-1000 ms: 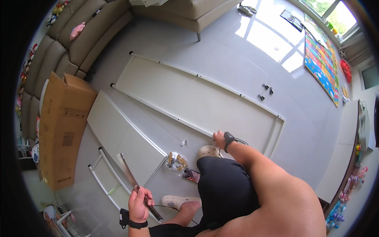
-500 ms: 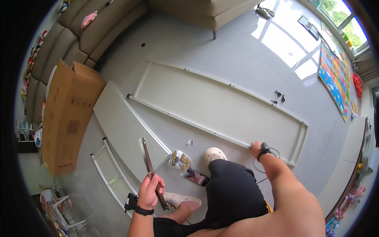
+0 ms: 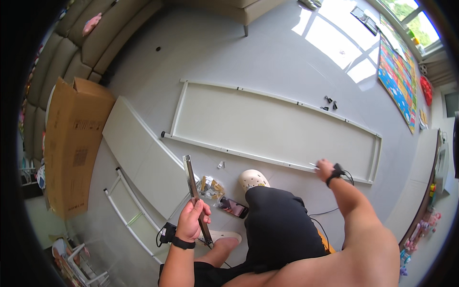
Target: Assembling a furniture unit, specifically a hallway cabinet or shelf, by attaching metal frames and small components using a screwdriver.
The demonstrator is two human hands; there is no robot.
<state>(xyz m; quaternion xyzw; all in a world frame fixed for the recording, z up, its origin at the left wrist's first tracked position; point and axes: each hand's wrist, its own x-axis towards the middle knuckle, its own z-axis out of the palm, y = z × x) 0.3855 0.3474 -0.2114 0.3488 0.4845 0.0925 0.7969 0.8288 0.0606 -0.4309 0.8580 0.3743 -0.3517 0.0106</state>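
Within curled hands: metal strip, rod

Glossy metal strip, matt cardboard box

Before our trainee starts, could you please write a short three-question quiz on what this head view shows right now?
1. True or false: the left hand grips a long shiny strip.
2. Which lies right beside the phone?
a) black clips
b) clear plastic bag
c) cardboard box
3. Fill in: the hand nearer the white framed panel is the ____.

Key: 1 true; 2 b; 3 right hand.
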